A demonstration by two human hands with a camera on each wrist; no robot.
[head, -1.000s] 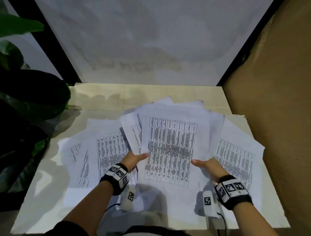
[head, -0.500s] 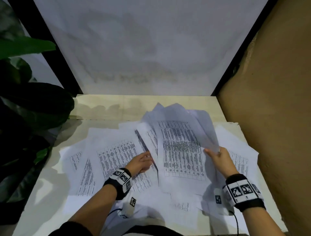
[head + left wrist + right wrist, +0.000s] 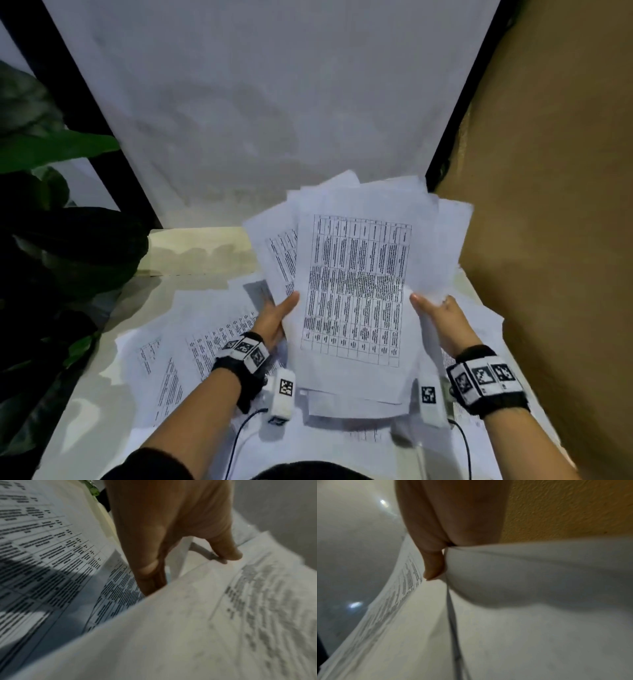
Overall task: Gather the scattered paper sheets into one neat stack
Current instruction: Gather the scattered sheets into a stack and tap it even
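Note:
A loose bundle of printed paper sheets [image 3: 356,291] is lifted off the table and tilted up toward me, its sheets fanned unevenly at the top. My left hand [image 3: 277,318] grips the bundle's left edge, thumb on the front sheet [image 3: 223,615]. My right hand [image 3: 435,315] grips the right edge, thumb on the front and fingers behind the paper [image 3: 539,601]. More printed sheets [image 3: 205,342] lie scattered flat on the white table [image 3: 89,421] to the left, and others lie under the bundle and at the right.
A brown wall [image 3: 555,205] stands close on the right. A white backboard [image 3: 257,102] rises behind the table. Dark green plant leaves [image 3: 58,240] crowd the left side. Cables [image 3: 239,431] run from the wrist cameras near the front edge.
Both hands have closed on the pile's sides and raised it from the table; it now stands tilted up. The view has also tilted upward.

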